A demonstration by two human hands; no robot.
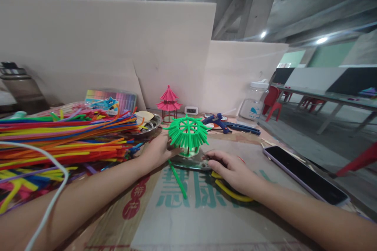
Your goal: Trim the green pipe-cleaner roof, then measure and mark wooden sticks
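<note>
A small pavilion model (188, 132) of bright green fuzzy stems, with a ribbed round roof on thin brown posts, stands in the middle of the table. My left hand (159, 152) is closed at the left side of its base; the roof hides some fingers. In front of the base lies a pair of scissors (204, 163) with yellow handles, blades pointing left. My right hand (231, 168) is curled over the scissors near the pivot and covers part of the handles. One loose green pipe cleaner (178, 181) slants toward me beside the blades.
Bundles of coloured pipe cleaners (67, 137) fill the left side, crossed by a white cable (55, 188). Behind stand a pink pagoda model (169, 104), a small clock (191, 110), a blue glue gun (217, 121) and a clear bottle (250, 104). A phone (306, 174) lies at right.
</note>
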